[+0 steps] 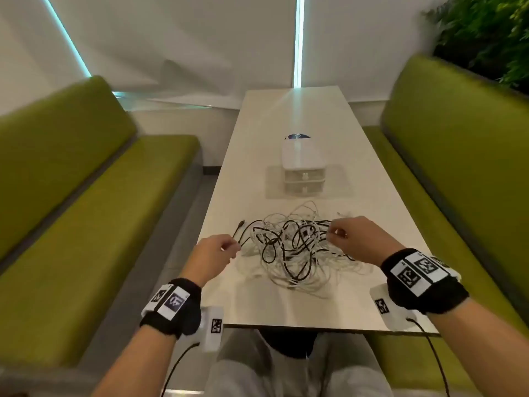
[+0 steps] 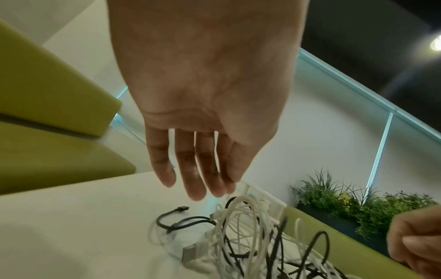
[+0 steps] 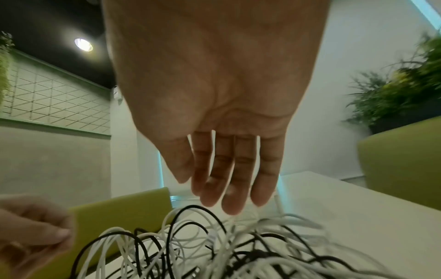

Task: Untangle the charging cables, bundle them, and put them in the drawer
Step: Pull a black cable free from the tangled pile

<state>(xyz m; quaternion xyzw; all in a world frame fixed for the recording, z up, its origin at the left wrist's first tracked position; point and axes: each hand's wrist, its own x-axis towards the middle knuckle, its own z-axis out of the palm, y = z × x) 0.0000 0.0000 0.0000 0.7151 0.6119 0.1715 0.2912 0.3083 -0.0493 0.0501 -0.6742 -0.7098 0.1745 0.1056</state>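
A tangle of black and white charging cables (image 1: 294, 249) lies on the white table (image 1: 286, 310) in front of me. My left hand (image 1: 229, 249) hovers at the pile's left edge, near a black plug end (image 1: 242, 223). In the left wrist view the left hand (image 2: 198, 181) has straight fingers above the cables (image 2: 238, 236) and holds nothing. My right hand (image 1: 336, 233) hangs over the pile's right side. Its fingers (image 3: 229, 188) also point down, empty, just above the cable loops (image 3: 214, 251). Farther back stands a small white drawer unit (image 1: 304, 179) with both drawers pushed in.
Green upholstered benches flank the table on the left (image 1: 86, 224) and right (image 1: 458, 167). Plants (image 1: 486, 32) stand behind the right bench. Marker tags lie at the table's near corners (image 1: 216, 325) (image 1: 382, 306). A white wall closes the far end.
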